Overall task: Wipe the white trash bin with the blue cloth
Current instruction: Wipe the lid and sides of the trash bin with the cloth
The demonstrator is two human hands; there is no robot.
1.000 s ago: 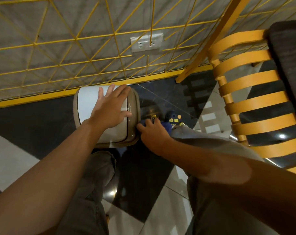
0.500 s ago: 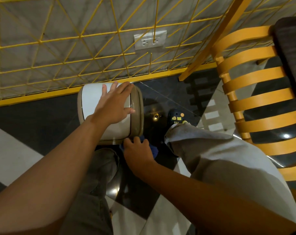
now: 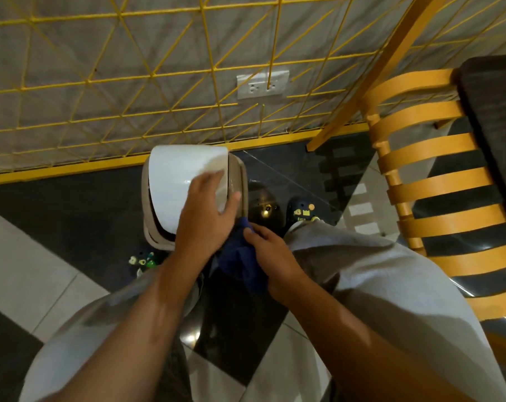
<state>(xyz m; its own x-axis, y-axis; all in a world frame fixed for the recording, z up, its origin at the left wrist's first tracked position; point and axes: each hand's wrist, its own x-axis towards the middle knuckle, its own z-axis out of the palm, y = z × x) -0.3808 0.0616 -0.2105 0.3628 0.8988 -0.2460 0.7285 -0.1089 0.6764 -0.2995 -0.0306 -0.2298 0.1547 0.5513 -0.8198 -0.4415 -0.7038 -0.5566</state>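
My left hand (image 3: 205,216) has slid, fingers flat, to the near corner of the white plastic trash bin (image 3: 176,175) on the floor, while my right hand (image 3: 270,256), clutching the bunched blue cloth (image 3: 240,262), has rounded from its side to its front, so that side looks done.

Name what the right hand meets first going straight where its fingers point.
Probably the beige side wall of the white trash bin; the right hand holds the blue cloth ahead; depth unclear.

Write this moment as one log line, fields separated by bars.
left hand: rests on trash bin | right hand: grips blue cloth by bin's near side | step: wiping
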